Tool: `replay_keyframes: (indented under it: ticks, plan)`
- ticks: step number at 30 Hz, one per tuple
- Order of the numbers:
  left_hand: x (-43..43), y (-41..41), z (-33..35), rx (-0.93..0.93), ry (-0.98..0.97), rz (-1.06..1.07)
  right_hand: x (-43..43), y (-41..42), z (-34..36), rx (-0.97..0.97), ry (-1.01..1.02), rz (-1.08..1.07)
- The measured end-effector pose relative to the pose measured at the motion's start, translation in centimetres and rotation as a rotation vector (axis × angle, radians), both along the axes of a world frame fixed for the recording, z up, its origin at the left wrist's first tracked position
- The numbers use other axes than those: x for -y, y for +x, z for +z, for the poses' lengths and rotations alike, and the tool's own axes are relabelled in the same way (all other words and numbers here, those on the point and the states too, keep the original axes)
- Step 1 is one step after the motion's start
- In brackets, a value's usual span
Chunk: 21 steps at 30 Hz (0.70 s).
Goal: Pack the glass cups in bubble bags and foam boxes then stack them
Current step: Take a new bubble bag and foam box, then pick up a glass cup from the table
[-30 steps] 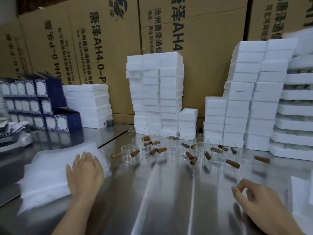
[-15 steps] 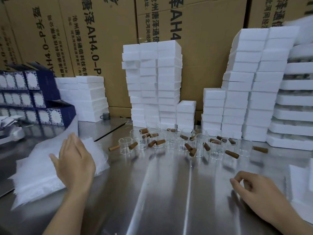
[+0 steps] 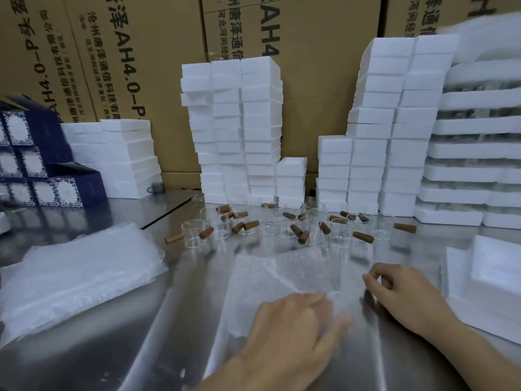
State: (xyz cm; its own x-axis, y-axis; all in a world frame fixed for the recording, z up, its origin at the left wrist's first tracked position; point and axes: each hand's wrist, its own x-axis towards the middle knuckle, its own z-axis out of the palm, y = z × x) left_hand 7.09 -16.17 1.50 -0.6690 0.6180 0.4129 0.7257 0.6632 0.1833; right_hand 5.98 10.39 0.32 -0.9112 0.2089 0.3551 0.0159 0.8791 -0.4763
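I have 1 bubble bag [image 3: 276, 280] flat on the table [image 3: 127, 348] just in front of the cups [image 3: 282, 227], near enough that a cup should go in with a short reach. My left hand [image 3: 290, 334] lies on its near edge, I judge to stop it sliding. The hand is blurred, so I cannot tell if the fingers press or pinch. My right hand [image 3: 408, 294], in front of the cups' right end, rests loosely curled and holds nothing, free to fetch a cup. I count roughly 15 cups, too crowded to be sure. Left of them is 1 pile [image 3: 76, 277] of spare bags, and right of them 1 foam box [image 3: 493, 277].
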Motion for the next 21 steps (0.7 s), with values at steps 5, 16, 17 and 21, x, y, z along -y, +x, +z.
replay_keyframes:
  ticks: [5,16,17,21]
  plan:
    - [0.2,-1.8,0.0,-0.093,0.077,0.024,0.2,0.0,0.1,-0.007,0.001,0.004]
    - [6.7,-11.4,1.8,-0.221,0.338,0.38,0.0,-0.8,-0.2,0.002,0.001,0.013]
    - [8.3,-13.2,2.5,-0.286,0.346,0.477,-0.1,-0.9,-0.2,0.001,0.004,0.014]
    - [13.9,-18.4,2.7,-0.098,0.063,0.894,-0.1,-1.0,-0.3,-0.013,0.01,0.012]
